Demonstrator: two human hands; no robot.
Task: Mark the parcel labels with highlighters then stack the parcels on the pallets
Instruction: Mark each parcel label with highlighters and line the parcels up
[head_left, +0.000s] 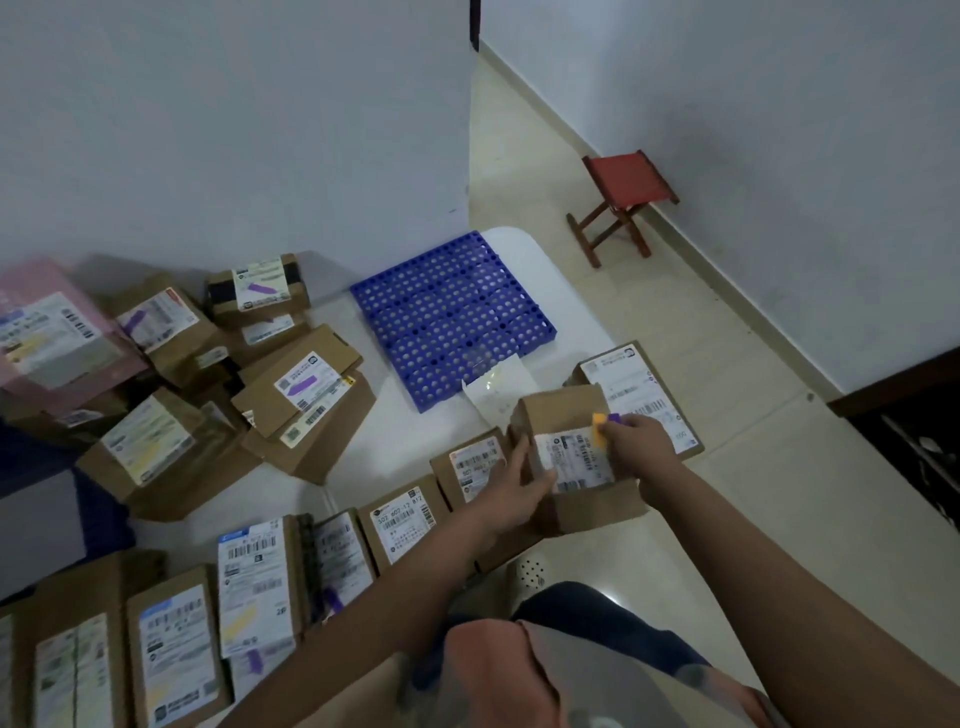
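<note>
Item: small cardboard parcel (571, 457), in marking, near the right edge of the white table (535, 270).

Head view: my left hand (511, 493) grips the parcel's left side, tilting its label (574, 460) up toward me; its long axis seems to run from me toward the blue pallet (452, 317). My right hand (636, 436) pinches two highlighters, yellow (598, 428) and purple (614, 417), at the label's upper right corner. Progress, by my estimate: early to middle. Several parcels at the left edge (306, 384) carry purple or yellow strokes; those along the near edge (400, 519) look partly unmarked. The pallet holds no parcels, so stacking remains.
</note>
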